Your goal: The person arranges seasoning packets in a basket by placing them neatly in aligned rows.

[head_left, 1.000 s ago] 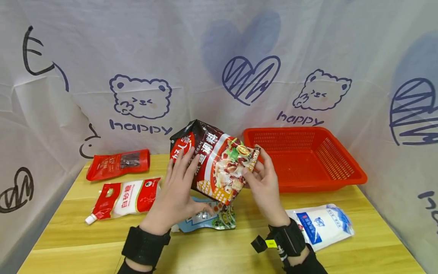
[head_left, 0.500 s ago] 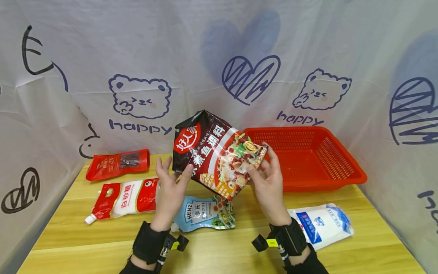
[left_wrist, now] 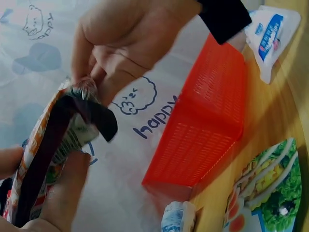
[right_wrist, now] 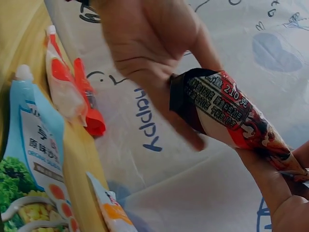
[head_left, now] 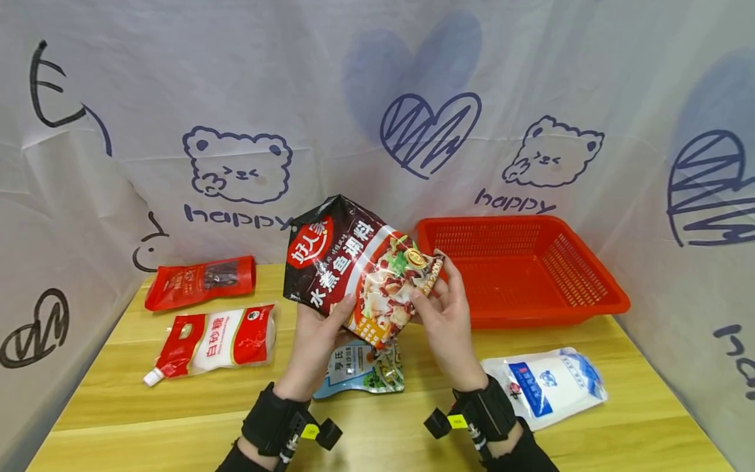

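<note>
Glossy seasoning pouch (head_left: 336, 269) held aslant above wood-grain table (head_left: 165, 419)

A person holds the crinkled, shiny pouch clear of the tabletop, its black and deep-red front, with white lettering and a food picture, turned to the head camera. The left hand (head_left: 315, 344) grips the lower left edge, thumb laid over the front and fingers behind, parted only by the pouch's own thickness. The right hand (head_left: 445, 321) pinches the lower right corner, thumb on the printed face and fingers curled behind it. Black wristbands (head_left: 274, 419) wrap both wrists, each fitted with a small dark cube.

Below the pouch in the head view, and partly covered by it, lies a smooth light-blue pouch (head_left: 356, 377) printed with salad. To the left lie a plump red-and-white sugar pouch (head_left: 221, 341) with a hard white cap (head_left: 153, 377) and, behind it, a red packet (head_left: 203, 282) whose clear window shows dark contents. At right, a rectangular red plastic basket (head_left: 531, 321) flares toward its rim, its walls pierced by rows of small openings. In front of it lies a soft white bag (head_left: 551, 387) with a blue panel, one end hidden behind the right wrist. The right wrist view catches part of a white-and-orange packet (right_wrist: 115, 210). Creased white cloth (head_left: 330, 98), drawn with bears and hearts, hangs behind
</note>
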The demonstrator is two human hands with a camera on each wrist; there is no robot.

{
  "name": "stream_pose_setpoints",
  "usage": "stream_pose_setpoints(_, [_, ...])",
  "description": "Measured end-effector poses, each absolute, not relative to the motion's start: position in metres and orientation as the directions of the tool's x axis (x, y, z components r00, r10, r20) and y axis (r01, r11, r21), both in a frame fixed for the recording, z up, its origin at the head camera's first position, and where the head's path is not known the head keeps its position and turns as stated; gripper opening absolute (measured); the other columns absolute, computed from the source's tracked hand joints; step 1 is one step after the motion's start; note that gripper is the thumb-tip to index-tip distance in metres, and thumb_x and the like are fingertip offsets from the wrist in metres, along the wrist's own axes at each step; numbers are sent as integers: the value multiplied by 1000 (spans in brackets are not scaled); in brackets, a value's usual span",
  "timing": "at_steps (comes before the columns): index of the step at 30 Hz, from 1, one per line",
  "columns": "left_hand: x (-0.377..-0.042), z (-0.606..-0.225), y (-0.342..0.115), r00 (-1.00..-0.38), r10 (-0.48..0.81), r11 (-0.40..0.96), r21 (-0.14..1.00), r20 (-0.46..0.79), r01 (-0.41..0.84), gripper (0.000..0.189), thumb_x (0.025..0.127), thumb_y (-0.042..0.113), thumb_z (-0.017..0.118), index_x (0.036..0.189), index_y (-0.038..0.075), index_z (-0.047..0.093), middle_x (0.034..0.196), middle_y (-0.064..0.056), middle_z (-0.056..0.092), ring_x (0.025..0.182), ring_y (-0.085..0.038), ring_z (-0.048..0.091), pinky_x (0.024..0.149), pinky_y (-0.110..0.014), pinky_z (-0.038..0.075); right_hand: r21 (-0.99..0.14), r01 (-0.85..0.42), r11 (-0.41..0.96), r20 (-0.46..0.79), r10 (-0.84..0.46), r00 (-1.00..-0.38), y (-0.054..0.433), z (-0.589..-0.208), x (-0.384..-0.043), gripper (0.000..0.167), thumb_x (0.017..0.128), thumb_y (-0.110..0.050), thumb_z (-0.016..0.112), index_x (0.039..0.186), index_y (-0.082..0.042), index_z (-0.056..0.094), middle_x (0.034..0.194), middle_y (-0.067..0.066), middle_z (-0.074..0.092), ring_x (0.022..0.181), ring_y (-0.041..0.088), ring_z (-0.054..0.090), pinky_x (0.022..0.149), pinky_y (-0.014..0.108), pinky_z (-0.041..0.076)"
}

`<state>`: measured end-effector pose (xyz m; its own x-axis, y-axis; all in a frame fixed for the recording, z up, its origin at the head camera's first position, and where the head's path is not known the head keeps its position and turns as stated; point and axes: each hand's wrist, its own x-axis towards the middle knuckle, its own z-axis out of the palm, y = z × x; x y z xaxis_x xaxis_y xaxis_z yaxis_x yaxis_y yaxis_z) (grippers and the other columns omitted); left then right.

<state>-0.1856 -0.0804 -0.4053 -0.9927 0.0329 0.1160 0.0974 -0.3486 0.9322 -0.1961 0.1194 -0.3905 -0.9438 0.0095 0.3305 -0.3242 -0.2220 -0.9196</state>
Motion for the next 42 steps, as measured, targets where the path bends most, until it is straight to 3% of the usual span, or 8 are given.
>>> stream_pose_setpoints(11, [-184,-402,-86,-991,16,-355,927,136,122,63,105,7,61,154,22,26,142,-14,55,110,-24,71,79,-42,64,-929,-288,-230,298,-8,-954,119,-393,-199,71,99,11,57,160,-7,25,142,29,54,101,18,70,78,31,63])
stream_pose_setpoints(17, [-183,-395,-91,-986,21,-329,932,168,152,64,104,5,62,154,22,27,143,-14,55,112,-25,71,81,-44,64,-941,-275,-196,289,-45,-956,127,-390,-200,61,99,6,61,154,-4,36,141,21,55,104,19,68,82,30,62])
stream_pose_setpoints(23, [-180,-385,-97,-983,-17,-276,944,183,181,64,102,3,66,153,17,30,144,-14,56,113,-23,70,83,-43,63,-933,-303,-193,317,-46,-947,136,-389,-202,52,100,5,60,150,-1,44,129,18,62,102,19,70,83,34,63])
stream_pose_setpoints(26, [-179,-382,-100,-985,-26,-227,959,170,171,66,100,5,68,153,18,31,145,-11,57,116,-22,69,86,-41,63,-930,-343,-134,350,-32,-936,141,-388,-204,46,100,4,62,145,3,51,127,17,63,101,17,69,84,31,62])
stream_pose_setpoints(32, [-178,-380,-103,-981,-10,-151,970,193,192,70,99,4,70,154,19,29,147,-6,56,125,-23,63,93,-37,60,-909,-411,73,412,-3,-911,149,-388,-208,40,99,-4,69,138,-1,62,136,14,66,121,15,62,101,23,52])
stream_pose_setpoints(42, [-179,-384,-100,-959,113,-111,963,259,246,74,97,-1,71,155,19,29,146,-8,56,127,-26,62,97,-36,58,-902,-410,139,405,-65,-912,156,-385,-208,44,99,-8,71,142,-5,61,139,11,65,124,18,60,100,25,52])
